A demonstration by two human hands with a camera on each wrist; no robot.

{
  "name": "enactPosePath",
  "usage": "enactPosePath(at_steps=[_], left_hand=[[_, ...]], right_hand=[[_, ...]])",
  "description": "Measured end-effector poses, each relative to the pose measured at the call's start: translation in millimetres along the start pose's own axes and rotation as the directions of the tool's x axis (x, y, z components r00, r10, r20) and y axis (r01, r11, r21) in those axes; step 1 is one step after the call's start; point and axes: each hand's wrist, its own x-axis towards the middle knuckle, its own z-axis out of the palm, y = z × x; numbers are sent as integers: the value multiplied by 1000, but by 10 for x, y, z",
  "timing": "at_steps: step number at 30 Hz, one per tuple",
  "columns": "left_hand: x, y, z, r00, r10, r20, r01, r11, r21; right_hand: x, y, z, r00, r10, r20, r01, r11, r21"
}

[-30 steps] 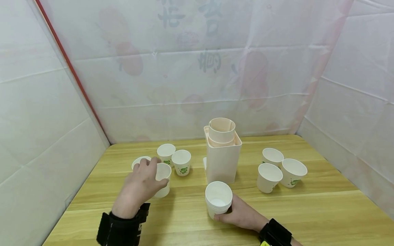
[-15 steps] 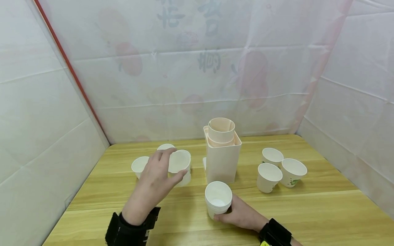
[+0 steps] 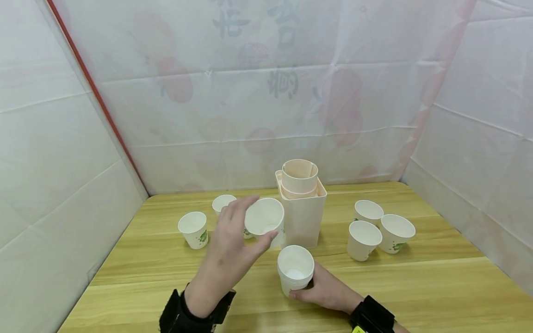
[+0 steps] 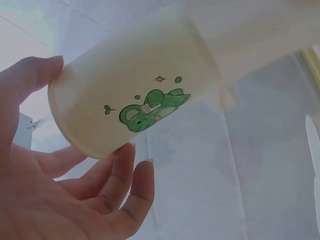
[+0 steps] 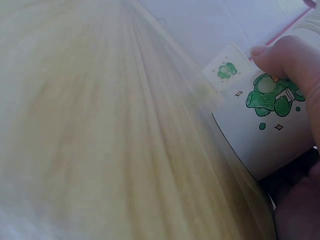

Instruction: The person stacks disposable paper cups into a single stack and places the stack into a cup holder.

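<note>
Between thumb and fingers, my left hand (image 3: 231, 247) pinches a white paper cup (image 3: 264, 217) near its rim, raised above the table. A green cartoon print shows on that cup (image 4: 135, 95) in the left wrist view. My right hand (image 3: 326, 287) grips a stack of nested paper cups (image 3: 294, 270), which stands upright just to the right of and below the raised cup. In the right wrist view, the thumb (image 5: 285, 57) lies against the printed side of the stack (image 5: 280, 120). The raised cup partly hides another cup behind it.
Single cups stand at the left: one in front (image 3: 193, 230), one farther back (image 3: 223, 202). A cream rectangular holder (image 3: 301, 222) with a round tube (image 3: 300, 175) stands behind the stack. Three cups (image 3: 364, 240) cluster at the right. White sheets (image 3: 258, 92) enclose the wooden table (image 3: 137, 277).
My left hand has lifted the cup off the table at the left and carried it rightward towards the stack. The right hand and the stack have stayed in place.
</note>
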Motion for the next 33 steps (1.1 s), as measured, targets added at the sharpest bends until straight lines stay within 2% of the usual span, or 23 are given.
enactPosePath(at_steps=[6,11,16,22,33], left_hand=[[-18,107,112,999,27,32,-24,995,-97],[-36,150,210,996,62,57,-53,988,-143],[-64,166,279,993,87,81,-77,990,-117],[-92,171,347,986,81,149,-69,994,-83],[-151,120,458,967,89,240,-100,994,35]], right_hand=[[-5,10,-5,1000,-21,22,21,1000,22],[-9,-1,-4,999,-29,27,28,999,33],[-16,-22,1,999,-33,25,32,999,23],[-19,-30,8,998,-57,28,57,998,22],[-24,-61,18,998,-53,19,52,998,35]])
